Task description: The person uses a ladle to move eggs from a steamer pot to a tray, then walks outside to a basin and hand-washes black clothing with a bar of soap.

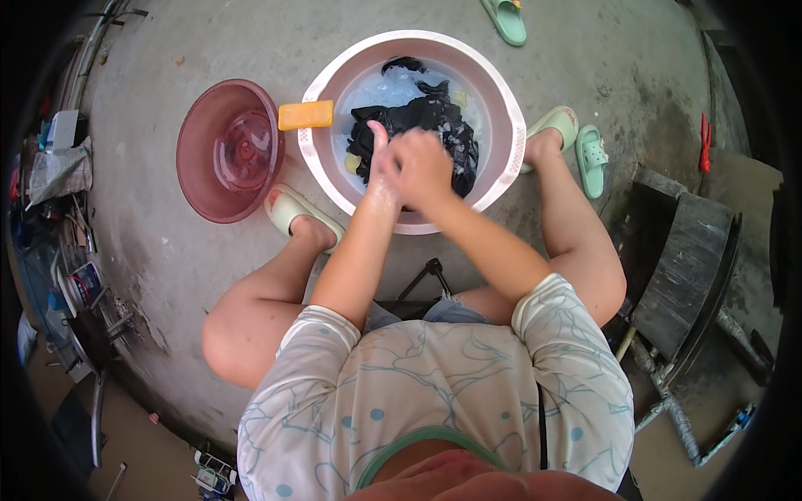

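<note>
My left hand [380, 166] and my right hand [421, 164] meet over a pale pink plastic basin [509, 125]. The left thumb sticks up, while its other fingers are hidden behind the right hand. Motion blurs my right hand, whose fingers are curled in. Whether any cloth is pinched between the hands cannot be made out. Beneath them, wet black cloth [410, 116] lies bunched in cloudy, sudsy water [376, 87]. A yellow-orange bar of soap [306, 115] rests across the basin's left rim, its outer end reaching toward a reddish plastic basin [207, 150].
My feet, in pale slide sandals [294, 210], flank the pink basin. Mint-green slides lie at the right [591, 160] and at the top [509, 22]. Red-handled pliers [705, 144] and a dark bench-like piece [686, 269] are at right. Assorted clutter [62, 169] lines the left edge.
</note>
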Demonstrator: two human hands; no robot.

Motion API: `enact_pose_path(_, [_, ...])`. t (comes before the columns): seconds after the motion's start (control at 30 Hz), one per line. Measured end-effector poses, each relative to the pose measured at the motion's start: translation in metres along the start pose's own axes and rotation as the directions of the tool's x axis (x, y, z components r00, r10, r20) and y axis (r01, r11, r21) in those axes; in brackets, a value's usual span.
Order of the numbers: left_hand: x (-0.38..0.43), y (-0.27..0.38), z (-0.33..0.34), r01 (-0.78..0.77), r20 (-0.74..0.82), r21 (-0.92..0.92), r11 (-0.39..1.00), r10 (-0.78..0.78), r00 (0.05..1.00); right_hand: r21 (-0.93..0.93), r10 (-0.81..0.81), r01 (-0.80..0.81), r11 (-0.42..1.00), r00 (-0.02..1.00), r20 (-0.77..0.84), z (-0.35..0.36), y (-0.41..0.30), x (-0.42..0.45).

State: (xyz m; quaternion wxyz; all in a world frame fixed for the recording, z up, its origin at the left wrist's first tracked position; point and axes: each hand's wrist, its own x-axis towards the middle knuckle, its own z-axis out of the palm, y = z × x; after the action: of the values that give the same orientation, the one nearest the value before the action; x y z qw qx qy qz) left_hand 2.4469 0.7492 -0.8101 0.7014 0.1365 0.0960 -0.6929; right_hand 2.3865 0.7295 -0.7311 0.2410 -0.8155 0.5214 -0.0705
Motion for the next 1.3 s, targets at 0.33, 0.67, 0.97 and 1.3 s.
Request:
enact_pose_path(0.33, [0.007, 0.011, 0.014, 0.206, -0.321, 0.268, 0.941, -0.115, 0.940, 0.291, 0.155, 0.006, 0.957, 0.835, -0.528, 0.022, 0.029, 0.020])
enact_pose_path(0.67, [-0.012, 0.009, 0.068, 0.097, -0.138, 0.688, 0.720, -0.001, 0.990, 0.481, 0.433, -0.350, 0.804, 0.899, -0.070, 0.046, 0.112, 0.023])
enact_pose_path(0.97, [-0.018, 0.032, 0.098, -0.019, 0.055, 0.921, 0.388, -0.081, 0.995, 0.623, -0.328, 0.290, 0.726, 0.943, -0.056, -0.034, 0.089, 0.028])
enact_pose_path(1.3, [-0.025, 0.026, 0.099, 0.435, -0.378, 0.291, 0.852, -0.315, 0.870, 0.241, -0.298, 0.409, 0.880, 0.871, -0.391, -0.054, 0.028, 0.032])
